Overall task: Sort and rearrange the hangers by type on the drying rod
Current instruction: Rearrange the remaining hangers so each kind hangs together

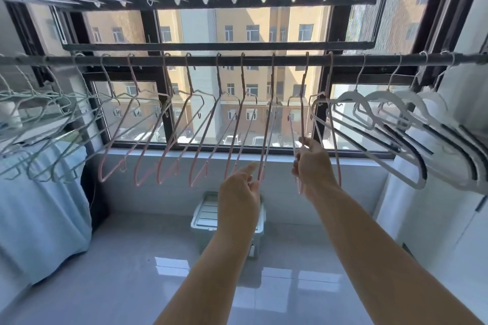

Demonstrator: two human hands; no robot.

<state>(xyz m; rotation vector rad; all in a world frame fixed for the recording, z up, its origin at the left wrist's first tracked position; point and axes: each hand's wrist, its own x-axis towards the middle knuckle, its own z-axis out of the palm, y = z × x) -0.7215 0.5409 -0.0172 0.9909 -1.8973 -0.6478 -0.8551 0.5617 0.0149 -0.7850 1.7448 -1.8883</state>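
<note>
Pink hanger [303,103] btm in right hand [313,166] grip

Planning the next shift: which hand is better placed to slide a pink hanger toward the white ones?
Right. The right hand already pinches a pink hanger and is nearer the white hangers on the rod. The left hand reaches another pink hanger further left, its grip unclear.
</note>
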